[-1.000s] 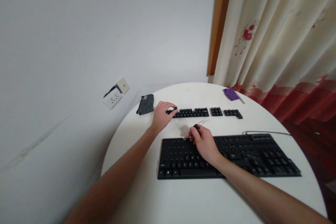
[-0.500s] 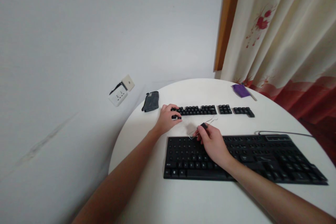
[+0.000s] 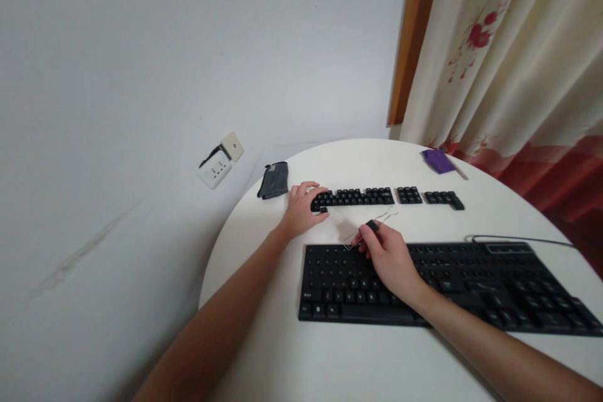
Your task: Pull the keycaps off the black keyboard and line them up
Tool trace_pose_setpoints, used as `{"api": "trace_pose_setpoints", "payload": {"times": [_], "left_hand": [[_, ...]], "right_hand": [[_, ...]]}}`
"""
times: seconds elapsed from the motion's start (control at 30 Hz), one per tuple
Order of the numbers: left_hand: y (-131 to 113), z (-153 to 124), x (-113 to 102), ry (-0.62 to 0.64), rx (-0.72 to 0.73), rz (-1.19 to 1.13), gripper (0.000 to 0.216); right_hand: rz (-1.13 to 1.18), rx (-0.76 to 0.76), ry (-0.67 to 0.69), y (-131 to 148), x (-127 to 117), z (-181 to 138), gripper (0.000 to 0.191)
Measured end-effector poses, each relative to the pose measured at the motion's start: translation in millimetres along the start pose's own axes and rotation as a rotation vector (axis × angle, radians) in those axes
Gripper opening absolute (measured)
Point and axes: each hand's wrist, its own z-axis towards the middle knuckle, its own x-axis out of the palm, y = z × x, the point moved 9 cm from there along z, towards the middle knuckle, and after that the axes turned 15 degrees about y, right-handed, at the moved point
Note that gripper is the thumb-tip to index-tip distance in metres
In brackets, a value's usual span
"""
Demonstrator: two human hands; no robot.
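A black keyboard (image 3: 471, 276) lies across the near half of the round white table (image 3: 358, 358). Behind it, loose black keycaps (image 3: 358, 196) are laid out in rows. My left hand (image 3: 301, 207) rests at the left end of those rows, fingers curled, pinching a keycap (image 3: 322, 208). My right hand (image 3: 389, 257) lies over the keyboard's upper left part and grips a wire keycap puller (image 3: 372, 226) with a black handle, its wire tip touching the keyboard's top edge.
A folded dark grey cloth (image 3: 273, 179) lies at the table's left rim. A purple object (image 3: 438, 160) sits at the far edge by the curtain (image 3: 509, 63). The keyboard cable (image 3: 518, 239) runs right. A wall socket (image 3: 219, 163) is on the wall to the left.
My left hand has drawn back slightly from the keycap row's left end with a keycap under its fingertips. My right hand holds the puller in the same place. The view has shifted left.
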Motion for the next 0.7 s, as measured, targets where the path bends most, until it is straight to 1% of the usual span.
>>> {"api": "trace_pose_setpoints", "payload": {"times": [0.3,0.7], "left_hand": [[9.2,-1.7,1.4,-0.003,-0.070,-0.002,0.061],[7.8,-2.3,-2.2,0.026,-0.062,-0.008,0.064]], "right_hand": [[0.005,0.004,0.001,-3.8,1.1,0.7,0.037],[-0.008,0.002,0.002,-3.9,1.1,0.9,0.038]]}}
